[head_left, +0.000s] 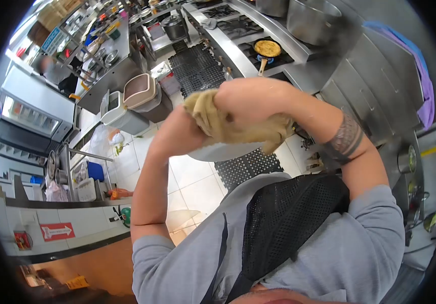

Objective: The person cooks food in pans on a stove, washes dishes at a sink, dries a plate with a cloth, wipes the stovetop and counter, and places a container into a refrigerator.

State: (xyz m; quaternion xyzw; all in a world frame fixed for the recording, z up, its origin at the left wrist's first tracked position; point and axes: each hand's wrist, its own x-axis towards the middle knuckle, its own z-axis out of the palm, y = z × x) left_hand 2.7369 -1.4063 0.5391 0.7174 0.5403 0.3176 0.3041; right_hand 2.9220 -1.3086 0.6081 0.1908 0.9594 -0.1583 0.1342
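A tan cloth (243,130) is bunched between my two hands, in front of my chest. Beneath it shows the curved lower edge of a white plate (223,151), mostly covered. My left hand (181,130) is closed at the plate's left side, its fingers largely hidden by the cloth. Over the top comes my right hand (245,101), bent at the wrist and closed on the cloth, its fingertips out of sight. I wear a black mesh apron (294,218) over a grey shirt.
A frying pan (267,48) with a golden, round, flat food sits over a lit burner on the stove (240,30). Bins (142,93) stand left of the black floor mat (197,68). Another person (51,71) is at the far left. A large pot (314,20) stands behind the stove.
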